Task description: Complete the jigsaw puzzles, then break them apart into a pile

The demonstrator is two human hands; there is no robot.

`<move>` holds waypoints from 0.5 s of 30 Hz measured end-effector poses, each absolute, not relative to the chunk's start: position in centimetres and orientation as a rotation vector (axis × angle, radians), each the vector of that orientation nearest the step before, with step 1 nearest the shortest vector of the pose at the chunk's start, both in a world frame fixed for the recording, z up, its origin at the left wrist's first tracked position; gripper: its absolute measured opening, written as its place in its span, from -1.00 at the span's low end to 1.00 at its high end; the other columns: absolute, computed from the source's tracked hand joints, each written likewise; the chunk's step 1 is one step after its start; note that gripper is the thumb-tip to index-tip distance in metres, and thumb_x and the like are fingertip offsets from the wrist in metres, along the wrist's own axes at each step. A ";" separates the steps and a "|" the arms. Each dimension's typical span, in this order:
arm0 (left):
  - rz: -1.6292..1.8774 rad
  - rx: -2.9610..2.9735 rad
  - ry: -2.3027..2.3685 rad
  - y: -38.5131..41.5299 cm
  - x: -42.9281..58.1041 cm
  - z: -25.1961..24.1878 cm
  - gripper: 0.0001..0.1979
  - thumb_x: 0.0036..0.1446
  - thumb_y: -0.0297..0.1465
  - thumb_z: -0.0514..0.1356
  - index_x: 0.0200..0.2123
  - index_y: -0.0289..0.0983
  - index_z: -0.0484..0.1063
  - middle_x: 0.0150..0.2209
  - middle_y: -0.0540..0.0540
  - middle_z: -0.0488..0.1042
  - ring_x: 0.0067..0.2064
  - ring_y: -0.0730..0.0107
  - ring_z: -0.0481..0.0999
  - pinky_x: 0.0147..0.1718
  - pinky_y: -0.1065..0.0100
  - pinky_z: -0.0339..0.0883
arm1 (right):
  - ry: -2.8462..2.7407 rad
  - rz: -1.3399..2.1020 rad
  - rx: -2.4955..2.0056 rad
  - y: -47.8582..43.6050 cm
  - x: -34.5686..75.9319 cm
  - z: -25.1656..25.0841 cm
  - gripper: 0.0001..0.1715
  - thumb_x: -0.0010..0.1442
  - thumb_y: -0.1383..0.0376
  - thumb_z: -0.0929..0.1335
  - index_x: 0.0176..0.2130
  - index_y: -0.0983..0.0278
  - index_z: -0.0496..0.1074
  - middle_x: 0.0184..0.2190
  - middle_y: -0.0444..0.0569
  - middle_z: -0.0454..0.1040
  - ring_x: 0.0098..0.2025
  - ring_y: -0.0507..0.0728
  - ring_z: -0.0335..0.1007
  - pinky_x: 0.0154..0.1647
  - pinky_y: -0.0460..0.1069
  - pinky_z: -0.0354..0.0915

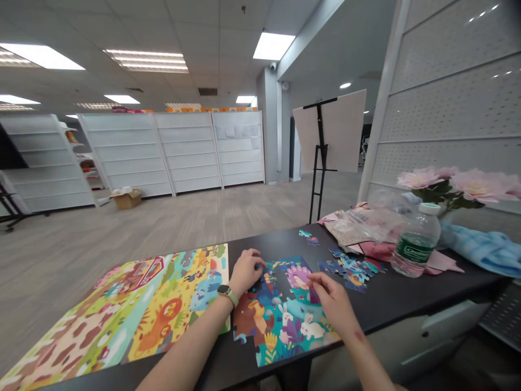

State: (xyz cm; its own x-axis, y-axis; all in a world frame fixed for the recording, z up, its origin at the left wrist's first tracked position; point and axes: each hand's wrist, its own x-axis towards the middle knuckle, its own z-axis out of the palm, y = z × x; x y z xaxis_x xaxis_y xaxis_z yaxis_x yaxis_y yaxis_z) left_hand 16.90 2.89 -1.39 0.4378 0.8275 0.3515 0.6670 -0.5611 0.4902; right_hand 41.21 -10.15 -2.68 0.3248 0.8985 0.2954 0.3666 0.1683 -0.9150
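A partly assembled jigsaw puzzle (pixel 280 326) with bright cartoon animals lies on the dark table (pixel 407 293), a gap showing in its upper middle. My left hand (pixel 246 271), with a smartwatch (pixel 227 295) on the wrist, curls over the puzzle's upper left edge, and its fingertips are hidden. My right hand (pixel 331 301) rests on the puzzle's right side, thumb and finger pinching a purple-edged jigsaw piece (pixel 313 295). Loose pieces (pixel 352 269) lie in a heap to the right, and two more (pixel 308 237) sit further back. A large printed picture sheet (pixel 134 309) lies left of my left forearm.
A green-labelled water bottle (pixel 415 239), pink artificial flowers (pixel 456 184), a blue cloth (pixel 478 251) and a crumpled plastic bag (pixel 362 224) crowd the table's right end. Behind the table stand a black easel (pixel 321 141) and white shelving (pixel 187 152), with a cardboard box (pixel 127 199) on the floor.
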 end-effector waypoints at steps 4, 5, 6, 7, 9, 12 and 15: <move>0.726 2.490 1.219 2.3 17.3 -1.1 -0.69 0.12 -0.56 0.09 -0.31 -0.16 0.62 -0.18 -0.09 0.58 -0.08 0.18 0.48 -0.01 0.26 0.31 | -1.249 0.556 -1.417 -10.3 41.2 -2.5 -0.69 0.13 0.10 0.32 -0.26 0.21 0.55 -0.35 -0.01 0.61 -0.27 0.23 0.50 -0.26 0.02 0.34; 0.718 2.501 1.209 2.2 17.3 -1.0 -0.68 0.12 -0.56 0.08 -0.30 -0.17 0.61 -0.18 -0.10 0.58 -0.08 0.17 0.48 -0.01 0.26 0.30 | -1.250 0.552 -1.417 -10.3 41.2 -2.4 -0.70 0.13 0.10 0.32 -0.26 0.21 0.55 -0.36 -0.02 0.61 -0.28 0.23 0.50 -0.27 0.01 0.34; 0.712 2.508 1.201 2.1 17.2 -0.9 -0.68 0.13 -0.56 0.07 -0.28 -0.17 0.61 -0.17 -0.10 0.58 -0.08 0.17 0.48 -0.01 0.26 0.30 | -1.252 0.550 -1.416 -10.4 41.2 -2.4 -0.70 0.13 0.11 0.33 -0.26 0.21 0.56 -0.37 -0.03 0.61 -0.29 0.22 0.50 -0.27 0.01 0.34; 0.708 2.514 1.193 2.0 17.1 -0.9 -0.68 0.14 -0.56 0.06 -0.27 -0.18 0.61 -0.16 -0.10 0.58 -0.07 0.17 0.48 -0.01 0.26 0.29 | -1.254 0.549 -1.412 -10.4 41.2 -2.3 -0.71 0.14 0.11 0.32 -0.26 0.20 0.56 -0.37 -0.03 0.61 -0.30 0.21 0.49 -0.28 0.01 0.34; 0.699 2.520 1.184 1.8 16.9 -0.9 -0.67 0.14 -0.55 0.05 -0.24 -0.18 0.59 -0.12 -0.10 0.57 -0.05 0.17 0.48 0.00 0.25 0.28 | -1.255 0.545 -1.399 -10.4 41.1 -2.2 -0.72 0.15 0.13 0.32 -0.27 0.20 0.56 -0.38 -0.04 0.61 -0.33 0.20 0.49 -0.30 0.00 0.34; 0.675 2.537 1.162 1.3 16.7 -0.8 -0.72 0.20 -0.48 0.06 -0.20 -0.17 0.57 -0.09 -0.10 0.56 -0.02 0.14 0.46 0.01 0.23 0.26 | -1.226 0.521 -1.370 -10.6 40.6 -2.1 -0.75 0.14 0.16 0.33 -0.30 0.21 0.57 -0.41 -0.05 0.59 -0.37 0.17 0.47 -0.35 -0.02 0.32; 0.648 2.569 1.112 0.6 16.6 -0.6 -0.75 0.27 -0.23 0.12 -0.12 -0.17 0.53 -0.06 -0.14 0.52 -0.01 0.08 0.45 -0.01 0.20 0.25 | -1.107 0.419 -1.330 -11.1 40.7 -2.5 -0.74 0.14 0.13 0.34 -0.33 0.22 0.55 -0.41 -0.03 0.57 -0.34 0.17 0.46 -0.31 -0.01 0.33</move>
